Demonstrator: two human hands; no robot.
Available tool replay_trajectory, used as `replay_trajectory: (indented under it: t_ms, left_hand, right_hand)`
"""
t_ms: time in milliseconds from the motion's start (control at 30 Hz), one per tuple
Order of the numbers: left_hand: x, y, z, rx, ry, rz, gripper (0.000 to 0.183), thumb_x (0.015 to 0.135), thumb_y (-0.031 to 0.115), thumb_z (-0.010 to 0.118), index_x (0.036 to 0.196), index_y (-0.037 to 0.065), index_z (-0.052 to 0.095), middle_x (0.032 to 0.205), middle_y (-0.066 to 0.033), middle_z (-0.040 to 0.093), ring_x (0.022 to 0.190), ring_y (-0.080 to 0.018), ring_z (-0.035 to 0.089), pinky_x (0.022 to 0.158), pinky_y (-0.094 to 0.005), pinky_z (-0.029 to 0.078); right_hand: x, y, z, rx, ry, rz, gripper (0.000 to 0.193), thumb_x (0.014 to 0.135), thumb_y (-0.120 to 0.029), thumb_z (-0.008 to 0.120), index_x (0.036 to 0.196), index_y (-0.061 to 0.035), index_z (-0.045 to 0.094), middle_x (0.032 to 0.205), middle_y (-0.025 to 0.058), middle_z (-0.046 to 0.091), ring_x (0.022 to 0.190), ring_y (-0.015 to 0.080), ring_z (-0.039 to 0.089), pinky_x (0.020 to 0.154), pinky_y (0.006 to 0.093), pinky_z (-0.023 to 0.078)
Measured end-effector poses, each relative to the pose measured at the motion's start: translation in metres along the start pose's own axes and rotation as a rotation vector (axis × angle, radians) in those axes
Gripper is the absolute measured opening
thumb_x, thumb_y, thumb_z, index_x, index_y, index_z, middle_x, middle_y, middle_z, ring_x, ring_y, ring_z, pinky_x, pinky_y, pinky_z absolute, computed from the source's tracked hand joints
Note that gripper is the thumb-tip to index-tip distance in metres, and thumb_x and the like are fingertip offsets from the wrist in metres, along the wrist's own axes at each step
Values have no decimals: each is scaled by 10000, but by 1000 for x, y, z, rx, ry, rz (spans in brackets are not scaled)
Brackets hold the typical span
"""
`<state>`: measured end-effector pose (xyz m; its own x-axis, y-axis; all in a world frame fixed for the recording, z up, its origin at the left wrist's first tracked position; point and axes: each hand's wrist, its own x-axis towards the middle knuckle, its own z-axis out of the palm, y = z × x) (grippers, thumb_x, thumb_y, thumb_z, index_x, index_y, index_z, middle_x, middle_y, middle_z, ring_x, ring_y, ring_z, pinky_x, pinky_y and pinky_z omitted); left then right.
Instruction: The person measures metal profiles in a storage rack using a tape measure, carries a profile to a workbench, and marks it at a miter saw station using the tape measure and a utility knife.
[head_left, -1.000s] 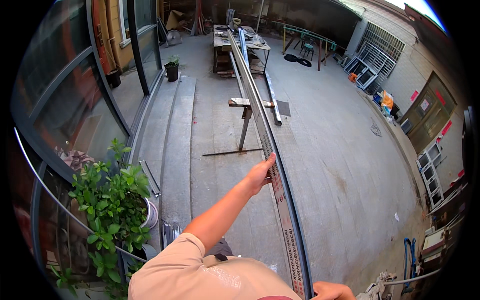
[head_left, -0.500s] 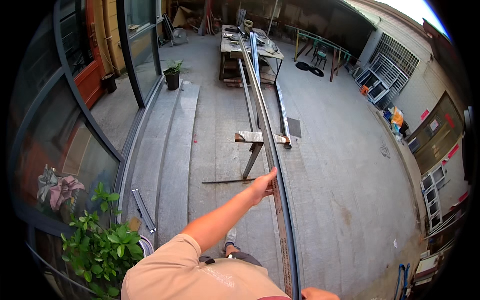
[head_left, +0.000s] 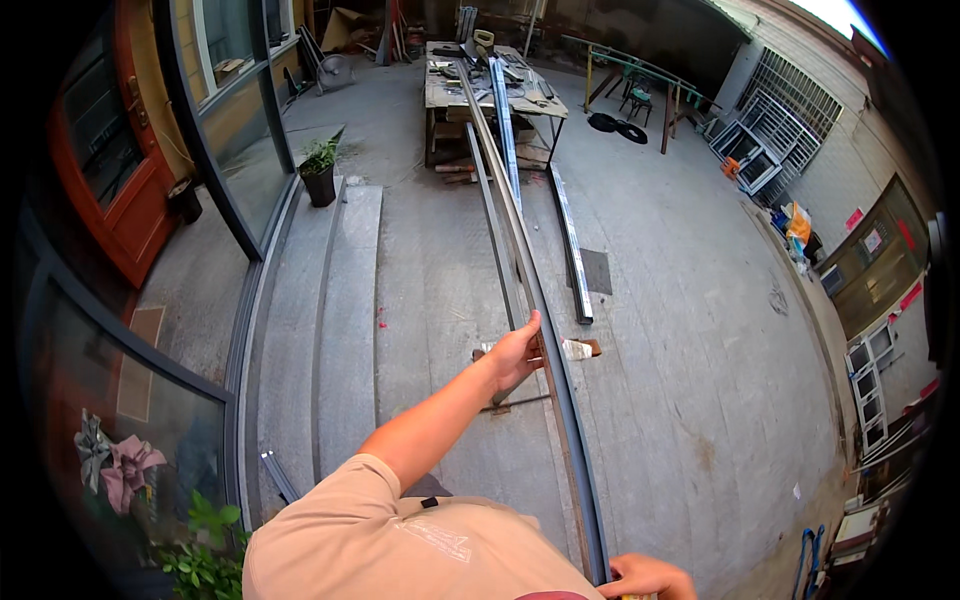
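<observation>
Long grey profile [head_left: 570, 430], run over the trestle [head_left: 580, 349] toward the worktable [head_left: 440, 97], is clamped partway by left hand [head_left: 515, 357], near end by right hand [head_left: 645, 577]; tabletop items [head_left: 484, 39] could be struck if near end is swung.

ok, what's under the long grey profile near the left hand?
A stand's crossbar: its right end, partly wrapped in white, sticks out past the profile. The profile and left hand cover its middle, so contact can't be seen.
</observation>
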<state>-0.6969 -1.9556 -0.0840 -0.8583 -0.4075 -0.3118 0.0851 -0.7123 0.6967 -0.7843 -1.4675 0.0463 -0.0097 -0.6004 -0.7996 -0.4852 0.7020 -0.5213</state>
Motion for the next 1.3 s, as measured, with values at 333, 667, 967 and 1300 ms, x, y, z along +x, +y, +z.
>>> replay_trajectory:
  t_ms: [333, 667, 967, 1300]
  left_hand:
    - [131, 146, -162, -38, -64, -86, 706, 1131, 668, 281, 1392, 112, 630, 1349, -95, 703, 1246, -256, 654, 1122, -476, 471]
    - [281, 209, -275, -37, 22, -246, 635, 1134, 629, 382, 1468, 134, 597, 1440, -50, 668, 1333, -215, 607, 1173, -446, 428]
    - [401, 288, -343, 76, 100, -308, 592, 1112, 520, 551, 1578, 175, 434, 1604, -65, 531, 1471, -287, 497, 1257, -538, 315]
    - [523, 356, -420, 71, 22, -338, 878, 1048, 541, 661, 1733, 335, 154, 1781, -17, 230, 1649, -342, 172, 1324, -597, 81]
  right_hand:
    - [178, -230, -89, -429, 110, 336, 999, 694, -936, 685, 966, 22, 764, 913, 226, 772, 881, 405, 754, 788, 451, 579]
    - [366, -266, -147, -468, 413, 534, 967, 656, -852, 795, 1053, 29, 779, 1038, 223, 799, 963, 366, 792, 833, 468, 617]
    - [510, -316, -274, -403, 481, 495, 877, 675, -758, 825, 1100, 8, 769, 1055, 206, 799, 999, 363, 787, 862, 453, 618]
    - [664, -368, -379, -396, 561, 615, 804, 700, -641, 852, 1139, 24, 744, 1115, 201, 787, 1037, 358, 778, 906, 445, 612]
